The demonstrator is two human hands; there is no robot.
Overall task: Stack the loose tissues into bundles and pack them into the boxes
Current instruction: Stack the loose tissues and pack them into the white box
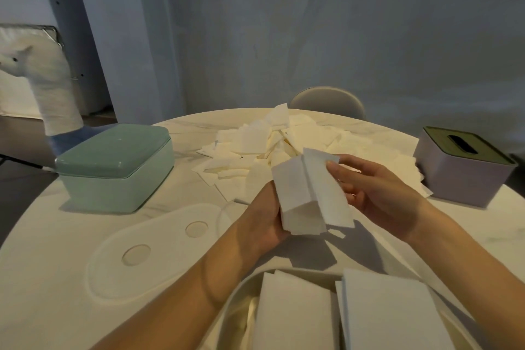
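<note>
My left hand [262, 219] grips a small bundle of white tissues [295, 193] from below, held above the table. My right hand [372, 196] pinches a single tissue [331, 193] against the right side of that bundle. Behind them lies a heap of loose tissues [272, 142] across the middle of the table. At the near edge an open white box [241, 293] holds two stacked bundles [295, 310]. A green lidded box [116, 162] stands at the left, and a lilac box [463, 167] with a dark slotted top at the right.
A white lid [159, 247] with two round dimples lies flat on the round marble table [42, 278] at the near left. A grey chair back [328, 101] rises behind the far edge. A plush animal [45, 77] stands off to the left.
</note>
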